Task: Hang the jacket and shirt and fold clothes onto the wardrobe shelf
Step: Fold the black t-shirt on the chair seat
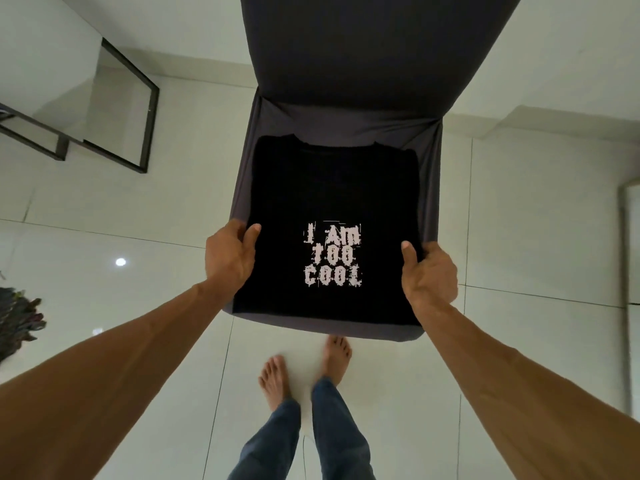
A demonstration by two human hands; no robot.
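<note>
Both hands grip a folded black T-shirt (332,202) that lies flat on the seat of a chair (429,188). Left hand (230,258) clasps the shirt's left edge, thumb on top of the fabric and the other fingers tucked beneath, so it is closed on the cloth. Right hand (429,275) clasps the right edge the same way, thumb pointing up over the fabric and fingers curled under.

On the chair, the shirt covers nearly the whole seat, its collar toward the chair back and its lower edge along the seat's front edge. White lettering on its near half reads "I Am too cool". The chair wears a dark grey fitted cover, and its backrest rises at the far side of the seat.

Just in front of the chair stand two bare feet (304,372) below blue jeans on a pale tiled floor (138,209). Well to the left of the chair stands a black metal frame (145,109), with a dark leafy plant (17,320) further left, at the picture's edge.
</note>
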